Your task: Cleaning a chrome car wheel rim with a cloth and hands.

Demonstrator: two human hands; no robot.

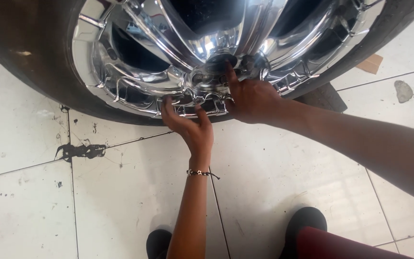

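Head view: right hand (252,98) open, fingertips on the chrome wheel's (135,72) hub (216,67), low above the tiled floor (274,172); left hand (190,127) cupped open under the rim. Best to steady the rim while fingering the hub.

upper frame: chrome wheel (168,62) and dark tyre (29,52) wall off the whole top | centre: left hand (192,127) and right hand (250,98) crowd the hub, little room between them | lower left: bare tiled floor (25,192) open | bottom centre: two black shoes (305,220) block | right: forearm crosses diagonally
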